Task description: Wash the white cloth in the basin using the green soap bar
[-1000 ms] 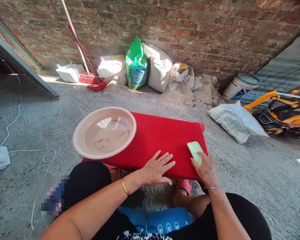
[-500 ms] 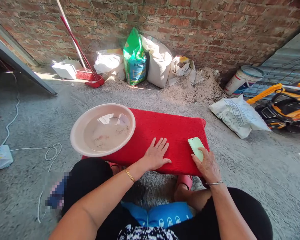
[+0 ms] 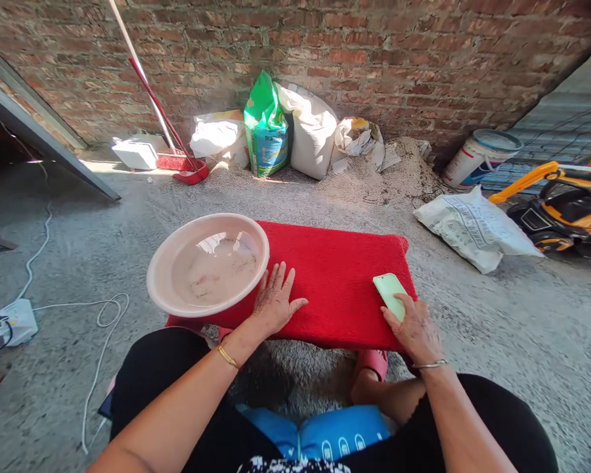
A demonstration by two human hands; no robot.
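Low in front of me stands an oblong bench with a red cloth cover [image 3: 335,263]. My right hand [image 3: 416,328] grips a flat, light green oblong block [image 3: 390,288] with rounded corners and a small dark spot at its far end. The block lies against the cloth near the right end; its underside is hidden. My left hand [image 3: 276,302] rests palm down on the cloth, fingers spread, close beside the pale pink basin [image 3: 157,289]. Cloudy water with dark bits fills the bottom of the basin, which sits on the left end of the bench.
Sacks, among them a green and blue bag [image 3: 266,144], lean on the brick wall behind spilled grain. A red dustpan [image 3: 192,172] stands left of them. At right are a bucket [image 3: 480,157], a white sack [image 3: 477,226] and a toy vehicle [image 3: 561,210]. A white cable [image 3: 98,368] trails at left.
My left hand has slid left across the cloth, up to the basin's side. My right hand keeps hold of the light green block at nearly the same spot. The view has shifted slightly.
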